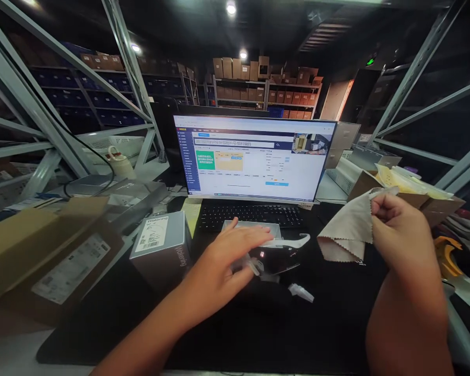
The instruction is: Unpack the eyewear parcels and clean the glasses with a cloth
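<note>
Two bare hands in view over a black mat (282, 334) on the worktop; both forearms cut off at the lower edge. Left hand (227, 256) hides most of a pair of white-armed glasses (295, 242): one arm with its curved tip shows clear, the lens area is dark and hard to make out against the mat. Left fingers extended, thumb set apart below; cannot tell whether they grip the frame or only cover it. Visible arm runs rightward from just beside the left fingertips, well short of the right hand (401, 224).

Right fingers pinch a beige cloth (347, 230) by its upper corner; the zigzag-edged cloth hangs down, partly covering small white lettering on the mat. Pale shallow box (274, 227) behind the left fingers, partly covered; clear plastic scrap (301, 292) nearer the wearer.

Writing: grey box (160, 261) left of the left hand, name beginning "Wak" on label and side, remainder uncertain; barcode below. Monitor (254, 177) shows Chinese text, mostly too small to read. Brown carton (8, 292) at far left, cut by the frame, white label illegible.
</note>
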A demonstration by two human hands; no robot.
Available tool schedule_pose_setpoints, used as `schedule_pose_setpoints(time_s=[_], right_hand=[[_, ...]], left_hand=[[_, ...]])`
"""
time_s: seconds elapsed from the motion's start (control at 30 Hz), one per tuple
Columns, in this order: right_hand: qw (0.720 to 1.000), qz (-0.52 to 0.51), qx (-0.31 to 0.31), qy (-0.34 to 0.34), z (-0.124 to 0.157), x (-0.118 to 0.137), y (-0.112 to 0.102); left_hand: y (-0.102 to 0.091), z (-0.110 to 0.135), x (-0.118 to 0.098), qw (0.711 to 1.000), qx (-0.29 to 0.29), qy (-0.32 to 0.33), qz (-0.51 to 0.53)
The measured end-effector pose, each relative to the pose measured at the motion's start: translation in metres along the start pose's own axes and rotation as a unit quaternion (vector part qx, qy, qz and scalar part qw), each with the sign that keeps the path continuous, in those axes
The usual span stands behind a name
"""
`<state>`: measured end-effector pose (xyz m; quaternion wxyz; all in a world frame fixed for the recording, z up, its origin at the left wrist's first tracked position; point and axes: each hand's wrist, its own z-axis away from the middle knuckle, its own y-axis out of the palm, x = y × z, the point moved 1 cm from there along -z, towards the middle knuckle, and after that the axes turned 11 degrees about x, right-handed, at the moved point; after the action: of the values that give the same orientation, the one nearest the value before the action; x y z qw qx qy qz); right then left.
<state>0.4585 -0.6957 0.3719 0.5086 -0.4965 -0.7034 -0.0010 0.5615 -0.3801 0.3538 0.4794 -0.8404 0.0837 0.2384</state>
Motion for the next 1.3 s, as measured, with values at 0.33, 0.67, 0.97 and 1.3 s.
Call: schedule_pose_setpoints(time_s=[0.33, 0.67, 0.97, 1.3], right_hand=[[0.981, 0.079, -0.060, -0.164, 0.050, 0.056, 0.049], [0.979, 0.196, -0.005, -0.047, 0.018, 0.029, 0.044], [0.887, -0.083, 0.423, -0.164, 0.067, 0.074, 0.051], [0.885, -0.140, 0.429, -0.114, 0.051, 0.059, 0.058]], left_hand=[[0.005, -0.003, -0.002, 0.997, 0.067, 0.011, -0.027], [0.011, -0.004, 0.001, 0.998, -0.055, -0.010, -0.019], [0.012, -0.003, 0.001, 0.996, -0.057, -0.013, -0.065], [0.016, 0.001, -0.001, 0.986, -0.051, 0.009, -0.160]])
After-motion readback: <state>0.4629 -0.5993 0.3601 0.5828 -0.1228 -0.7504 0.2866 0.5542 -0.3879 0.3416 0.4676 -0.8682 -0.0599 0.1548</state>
